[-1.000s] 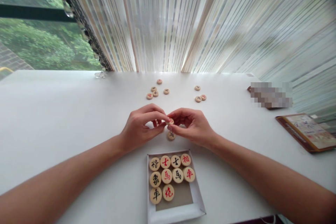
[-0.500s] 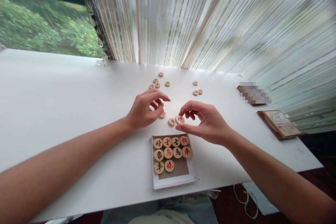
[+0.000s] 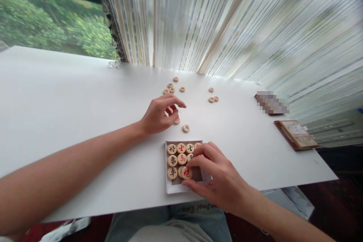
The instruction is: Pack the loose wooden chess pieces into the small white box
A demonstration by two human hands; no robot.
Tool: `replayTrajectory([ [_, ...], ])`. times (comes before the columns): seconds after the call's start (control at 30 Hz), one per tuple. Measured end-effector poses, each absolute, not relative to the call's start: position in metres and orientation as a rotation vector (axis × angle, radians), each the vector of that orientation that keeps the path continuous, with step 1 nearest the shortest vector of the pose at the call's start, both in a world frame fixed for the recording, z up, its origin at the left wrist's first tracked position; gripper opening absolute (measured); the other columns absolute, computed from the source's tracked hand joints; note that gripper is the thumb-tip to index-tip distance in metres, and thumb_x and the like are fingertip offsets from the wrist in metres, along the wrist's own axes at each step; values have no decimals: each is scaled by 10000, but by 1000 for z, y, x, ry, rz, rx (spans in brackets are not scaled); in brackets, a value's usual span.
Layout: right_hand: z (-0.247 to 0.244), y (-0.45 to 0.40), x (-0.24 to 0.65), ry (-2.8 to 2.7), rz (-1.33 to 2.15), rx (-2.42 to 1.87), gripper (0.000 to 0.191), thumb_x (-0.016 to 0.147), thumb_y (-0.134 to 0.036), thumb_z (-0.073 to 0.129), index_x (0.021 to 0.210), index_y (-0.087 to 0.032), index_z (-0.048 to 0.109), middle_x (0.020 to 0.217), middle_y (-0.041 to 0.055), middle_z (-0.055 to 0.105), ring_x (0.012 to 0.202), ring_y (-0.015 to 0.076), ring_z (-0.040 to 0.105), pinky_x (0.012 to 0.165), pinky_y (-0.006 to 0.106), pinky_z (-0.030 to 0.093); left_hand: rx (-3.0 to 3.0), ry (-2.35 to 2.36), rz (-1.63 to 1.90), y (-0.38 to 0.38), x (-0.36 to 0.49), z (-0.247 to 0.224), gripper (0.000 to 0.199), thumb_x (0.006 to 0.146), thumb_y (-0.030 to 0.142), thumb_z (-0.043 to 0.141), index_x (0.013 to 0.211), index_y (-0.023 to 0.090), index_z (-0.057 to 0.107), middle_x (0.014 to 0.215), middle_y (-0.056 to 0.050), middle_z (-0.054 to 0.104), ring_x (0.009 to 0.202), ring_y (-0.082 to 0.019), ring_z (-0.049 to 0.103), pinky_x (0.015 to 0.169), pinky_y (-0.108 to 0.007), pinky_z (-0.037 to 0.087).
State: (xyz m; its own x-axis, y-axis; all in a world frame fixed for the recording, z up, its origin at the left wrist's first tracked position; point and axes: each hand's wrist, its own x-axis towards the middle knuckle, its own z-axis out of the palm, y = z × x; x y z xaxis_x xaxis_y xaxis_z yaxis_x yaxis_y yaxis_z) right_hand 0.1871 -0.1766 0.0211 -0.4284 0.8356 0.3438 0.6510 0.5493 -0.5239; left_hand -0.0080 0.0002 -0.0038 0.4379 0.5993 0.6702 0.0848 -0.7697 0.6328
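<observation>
Right hand [image 3: 222, 176]: reaching over the near right of the box [image 3: 176, 188], thumb and fingertips closing narrowly on the edges of a held piece [image 3: 186, 173], its red character facing up. The held piece is lying between them, fingers along its far edge, thumb at its near edge. Beneath it, a second red piece [image 3: 179, 172] is showing only its left part; whether the two are touching, I am not managing to tell from here. Left column of the box: three black pieces [image 3: 172, 160], lying flat. Further columns: more red and black pieces, those at the right being partly covered by the Right hand. Left hand [image 3: 159, 115]: hovering beyond the box, forefinger and thumb standing wide apart, the others curling; a gap piece [image 3: 170, 110] is showing behind them, and I am not managing to tell whether they are holding it. Just beside that thumb: a loose red piece [image 3: 177, 121]. Between it and the box: a loose black piece [image 3: 186, 127], lying apart. Far side of the table [image 3: 85, 94]: a group of five [image 3: 172, 90] and a group of three [image 3: 211, 99], resting near the curtain [image 3: 181, 19].
</observation>
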Motion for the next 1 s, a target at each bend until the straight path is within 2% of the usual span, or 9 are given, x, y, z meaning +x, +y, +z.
replayTrajectory([
  [0.2,13,-176,186,-2253,353,-1211,249,804,-262,890,937,-160,705,991,91,642,904,216,550,745,327,502,2181,561,1321,0,-7,-4,251,826,-10,596,986,103,754,969,-62,711,738,-90,666,622,-178,556],
  [0.57,18,-177,188,-2230,383,-1149,123,870,-205,809,969,-173,744,965,73,651,875,184,555,743,295,507,2180,564,1307,-1,-7,-4,253,832,6,589,992,116,753,972,-60,714,737,-90,668,618,-186,559],
  [1.0,18,-174,187,-2233,380,-1134,88,884,-180,781,966,-176,751,943,72,656,859,179,555,755,300,509,2189,546,1309,0,-7,-5,281,817,-10,577,994,123,749,970,-55,718,728,-84,664,609,-183,554],
])
